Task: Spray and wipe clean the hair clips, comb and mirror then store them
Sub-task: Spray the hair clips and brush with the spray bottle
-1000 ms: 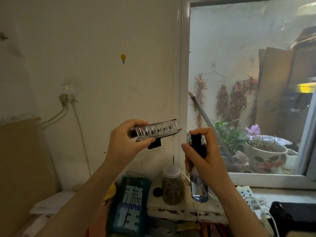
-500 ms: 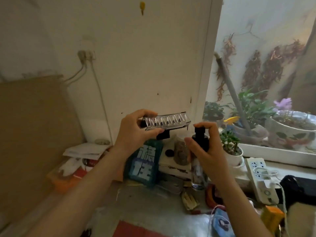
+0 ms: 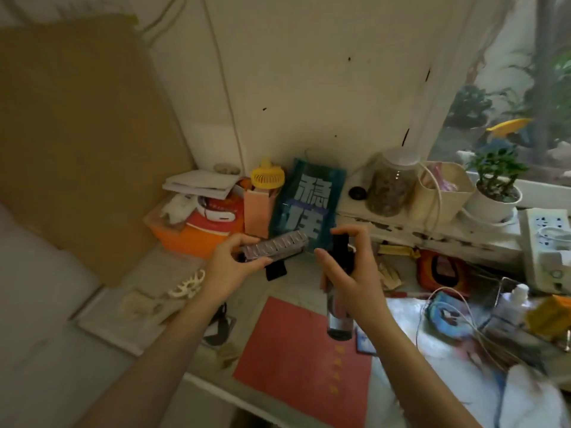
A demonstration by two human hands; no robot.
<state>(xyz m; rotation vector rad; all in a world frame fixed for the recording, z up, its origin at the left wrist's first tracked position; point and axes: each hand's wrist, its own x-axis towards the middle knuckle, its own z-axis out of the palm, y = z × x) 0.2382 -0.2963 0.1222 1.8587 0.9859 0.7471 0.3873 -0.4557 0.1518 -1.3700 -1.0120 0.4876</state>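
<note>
Hair clip (image 3: 275, 246) pinched by left hand (image 3: 230, 270) fingers — right hand (image 3: 349, 276) apparently grips spray bottle (image 3: 339, 307) just beside.

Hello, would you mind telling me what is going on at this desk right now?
A person is cleaning hair accessories over a cluttered desk. Their left hand holds a clear, toothed hair clip up in the air, and their right hand grips a spray bottle with a black pump top, the index finger raised above the nozzle beside the clip. No mist is visible. A white claw clip lies on the desk to the left, untouched. No wiping cloth can be made out.
</note>
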